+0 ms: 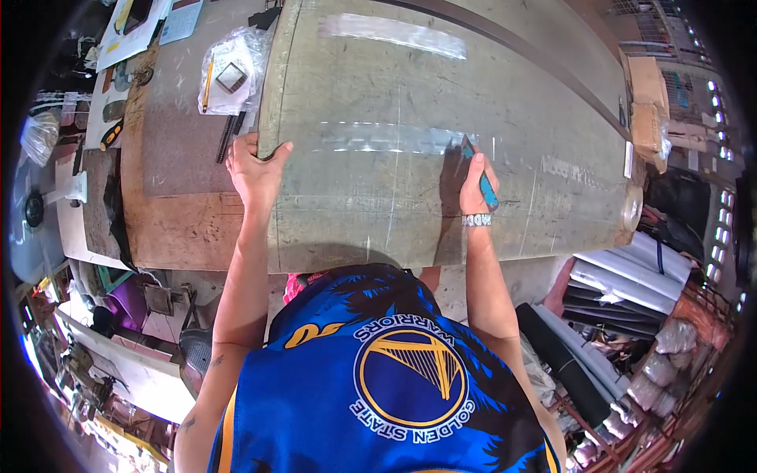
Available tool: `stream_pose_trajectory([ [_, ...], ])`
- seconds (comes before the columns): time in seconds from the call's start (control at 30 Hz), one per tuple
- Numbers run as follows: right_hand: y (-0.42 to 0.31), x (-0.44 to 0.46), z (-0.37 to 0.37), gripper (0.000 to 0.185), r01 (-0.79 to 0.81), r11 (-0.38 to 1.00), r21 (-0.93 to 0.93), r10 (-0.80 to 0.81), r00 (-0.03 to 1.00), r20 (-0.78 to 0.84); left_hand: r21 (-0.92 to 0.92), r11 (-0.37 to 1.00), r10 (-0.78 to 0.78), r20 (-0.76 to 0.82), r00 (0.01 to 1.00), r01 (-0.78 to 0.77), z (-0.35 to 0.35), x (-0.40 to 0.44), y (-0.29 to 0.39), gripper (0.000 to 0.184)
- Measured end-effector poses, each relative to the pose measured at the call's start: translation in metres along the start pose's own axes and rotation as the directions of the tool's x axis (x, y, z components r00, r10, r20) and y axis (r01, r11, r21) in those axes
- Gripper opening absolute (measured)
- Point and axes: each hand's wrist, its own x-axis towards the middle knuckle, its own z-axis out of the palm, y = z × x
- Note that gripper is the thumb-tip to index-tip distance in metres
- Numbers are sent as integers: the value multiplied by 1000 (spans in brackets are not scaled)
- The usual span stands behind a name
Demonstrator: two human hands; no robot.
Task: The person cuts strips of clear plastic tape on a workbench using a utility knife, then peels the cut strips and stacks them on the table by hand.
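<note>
My right hand point(479, 188) is wrapped round a teal-handled cutter point(489, 191), its tip pointing up and away over the grey-green work surface point(339, 197). Under the tip, a shiny clear strip point(378, 139) runs across that surface. At the left edge of the grey-green sheet my left hand point(259, 167) rests with thumb and fingers apart, the fingertips partly hidden over a raised strip point(274, 118). Another shiny strip point(402, 35) lies farther back.
A clear plastic bag point(233, 71) with a pencil stands beyond my left hand, near a dark ruler-like piece point(229, 135). A long dark bar point(520, 55) crosses the back right. Cardboard boxes point(648, 102) and rolls of material point(631, 272) are at the right.
</note>
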Motion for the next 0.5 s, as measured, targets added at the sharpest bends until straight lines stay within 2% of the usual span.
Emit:
stream_pose_trajectory([
  [0.07, -29, -5, 0, 50, 58, 998, -14, -59, 998, -33, 14, 1000, 15, -11, 1000, -14, 0, 0, 1, 58],
  [0.1, -40, -11, 8, 46, 96, 992, 81, -91, 994, -57, 24, 999, 23, -11, 1000, -22, -1, -1, 1, 59],
  [0.13, -46, -18, 20, 41, 120, 977, 174, -116, 993, -34, 20, 1000, 23, -8, 1000, -23, -1, -2, 1, 59],
  [0.2, -79, -24, 32, 36, 112, 970, 217, -132, 988, 79, 5, 999, 36, 2, 999, -36, -2, 0, 1, 59],
  [0.27, -82, -21, 49, 35, 133, 965, 228, -166, 978, 130, -31, 999, 41, 0, 999, -41, -3, -1, 4, 58],
  [0.5, -70, -16, 66, 34, 97, 978, 183, -126, 979, 157, -132, 991, -5, 49, 999, 12, -4, 4, 4, 58],
])
